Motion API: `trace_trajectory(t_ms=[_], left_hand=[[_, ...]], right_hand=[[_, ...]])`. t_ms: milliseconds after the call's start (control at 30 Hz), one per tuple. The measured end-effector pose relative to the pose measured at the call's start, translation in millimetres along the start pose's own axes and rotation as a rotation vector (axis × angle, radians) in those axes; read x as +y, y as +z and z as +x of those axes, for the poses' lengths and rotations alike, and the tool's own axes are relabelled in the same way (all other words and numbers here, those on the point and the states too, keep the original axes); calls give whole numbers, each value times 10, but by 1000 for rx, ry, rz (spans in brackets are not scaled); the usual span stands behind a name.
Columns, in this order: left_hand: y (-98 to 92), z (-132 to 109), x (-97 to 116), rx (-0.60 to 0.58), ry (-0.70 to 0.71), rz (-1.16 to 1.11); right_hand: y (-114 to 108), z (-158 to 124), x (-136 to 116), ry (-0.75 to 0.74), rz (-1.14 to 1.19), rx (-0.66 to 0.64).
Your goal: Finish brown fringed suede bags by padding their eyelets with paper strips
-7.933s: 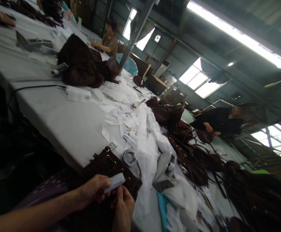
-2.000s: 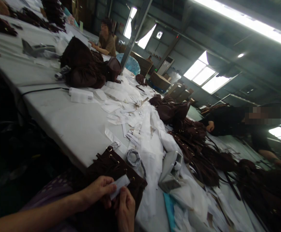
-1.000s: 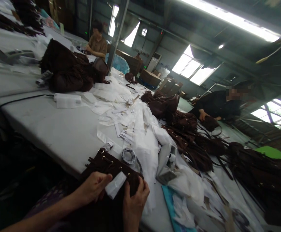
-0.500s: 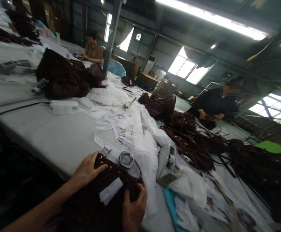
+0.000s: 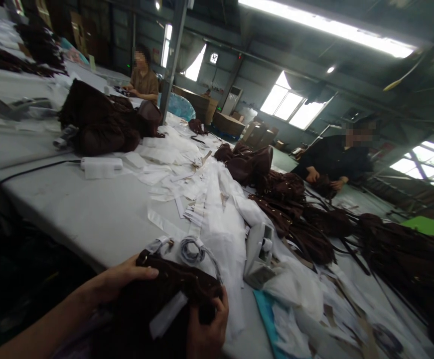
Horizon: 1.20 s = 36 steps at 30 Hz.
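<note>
A dark brown bag (image 5: 145, 304) with metal eyelets along its top edge is held at the near edge of the table. My left hand (image 5: 132, 273) grips its upper left corner, thumb on the near side. The upper right edge is pinched by my right hand (image 5: 211, 319), fingers curled round it. A white paper tag (image 5: 169, 314) lies on the bag's front. Beyond its top edge is a coiled strap (image 5: 192, 250) in clear wrapping, with a second wrapped piece (image 5: 159, 244) by the left corner. The lower part of the bag is dark and hard to make out.
Paper strips and white sheets (image 5: 217, 224) cover the table's middle. A grey tape dispenser (image 5: 258, 254) stands to the right, near a blue sheet (image 5: 267, 319). Brown bags (image 5: 100, 119) are heaped left and right. Two people sit or stand farther off, one handling a brown item (image 5: 323, 185).
The bag's top edge has tipped, so its eyelets show less and the front looks darker. My left hand has shifted slightly left and down; both hands keep their hold.
</note>
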<state>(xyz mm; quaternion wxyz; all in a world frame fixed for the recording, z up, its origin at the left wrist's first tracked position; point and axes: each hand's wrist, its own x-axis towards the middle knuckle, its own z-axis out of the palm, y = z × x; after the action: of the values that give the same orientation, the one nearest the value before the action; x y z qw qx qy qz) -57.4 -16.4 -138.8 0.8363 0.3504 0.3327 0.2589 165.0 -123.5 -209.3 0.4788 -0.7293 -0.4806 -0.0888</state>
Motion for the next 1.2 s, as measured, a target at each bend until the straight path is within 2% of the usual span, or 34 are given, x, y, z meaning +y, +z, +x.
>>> trace_trajectory(t_ms=[167,333,400,467,533,600,700,867,1000,1100,1200], left_hand=[[-146,185,-46,44,16,94],[-162,177,-89,49,113,136],[-158,149,-104,43,139,139],[-150,124,-113,50,157,151],[-141,110,-115,67,163,168],[-131,106,-111,81,166,176],[-116,108,-98,81,157,174],[-73,95,-68,99,201,200],[-43,85,-66,137,258,216],[-38,91,-106,178,252,203],[-2,79,-112,185,235,146]], right_hand=[[35,34,-1,-59,-52,-2],[-5,24,3,-22,5,-46],[-75,109,4,68,103,-119],[-167,273,-3,229,199,-183],[-256,483,-30,404,228,-195],[-303,670,-74,495,203,-188],[-242,779,-120,449,185,-242],[30,641,-30,315,142,-248],[91,640,13,359,117,-280],[49,678,7,408,127,-284],[-33,683,77,527,148,-240]])
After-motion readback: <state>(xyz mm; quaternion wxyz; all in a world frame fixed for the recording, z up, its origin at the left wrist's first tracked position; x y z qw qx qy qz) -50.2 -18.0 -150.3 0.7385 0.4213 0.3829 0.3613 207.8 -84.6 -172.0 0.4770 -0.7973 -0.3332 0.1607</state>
